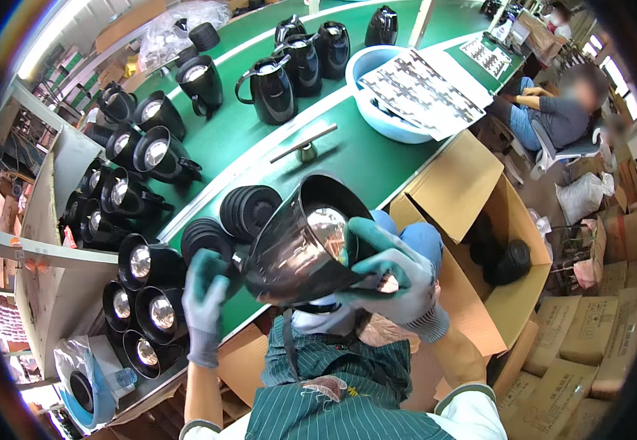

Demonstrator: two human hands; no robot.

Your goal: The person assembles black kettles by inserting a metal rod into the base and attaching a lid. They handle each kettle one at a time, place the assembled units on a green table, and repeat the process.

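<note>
A glossy black jug body [289, 253] lies tilted in front of me, its wide mouth towards the upper right, with a silvery liner [328, 229] inside. My right hand [399, 275], in a grey glove with green-coated fingers, grips its rim with the fingers bent into the mouth. My left hand [207, 297], gloved alike, is beside the jug's other end. Its fingers curl at a dark part there, whose shape is mostly hidden. Just beyond lie two stacks of ridged black round caps, the nearer stack [204, 238] and the farther one [249, 209].
Black jugs [163, 154] crowd the green worktop [260, 165] at left and back. A metal stand with a crossbar [306, 150] is on it. A blue basin [370, 110] bears patterned sheets. At right is an open carton [527, 293] with black parts; a seated person [568, 110] is beyond.
</note>
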